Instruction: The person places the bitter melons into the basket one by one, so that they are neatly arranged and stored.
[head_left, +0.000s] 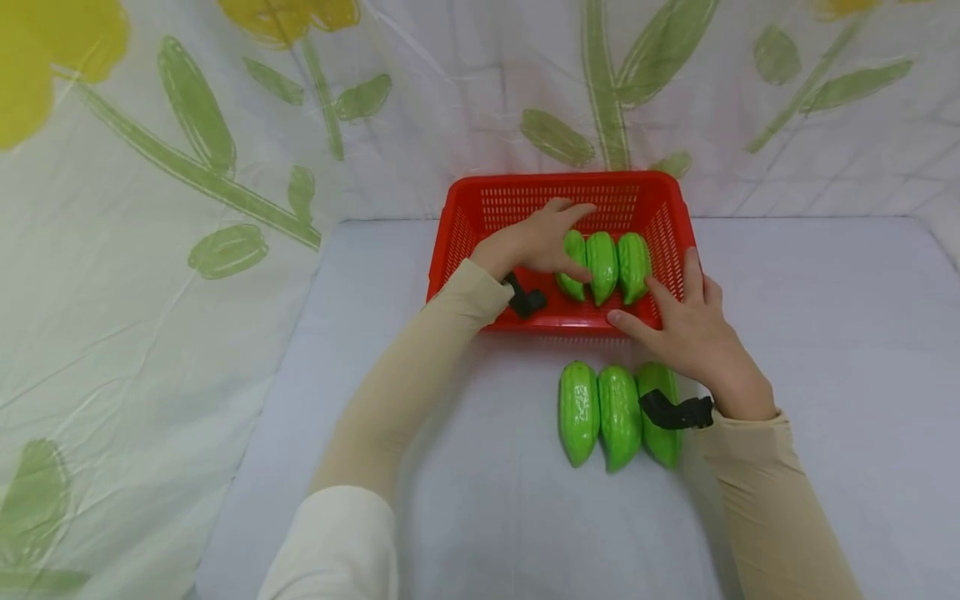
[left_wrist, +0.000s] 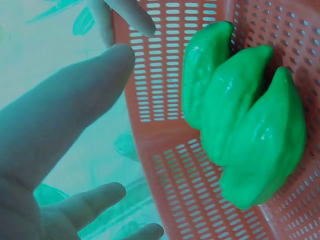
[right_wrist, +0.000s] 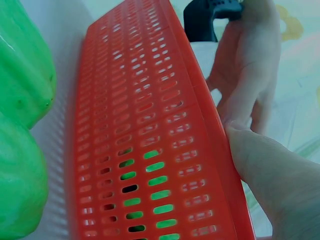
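A red plastic basket (head_left: 495, 182) holds three glossy green gourds, like bitter melons, side by side toward its right; the middle gourd (head_left: 602, 265) points its tapered tip to the front. My left hand (head_left: 542, 237) is over the basket with spread fingers, above the leftmost gourd (head_left: 574, 250). In the left wrist view, nothing lies between the thumb and fingers of that left hand (left_wrist: 65, 115). At the front right corner, my right hand (head_left: 693, 333) rests on the basket's rim, its fingers extended and apart.
Three more green gourds lie in a row on the white table in front of the basket; one is the middle gourd (head_left: 620, 417). The black wrist mount (head_left: 675, 411) partly covers the right one. Behind the basket hangs a flower-patterned curtain (head_left: 465, 92).
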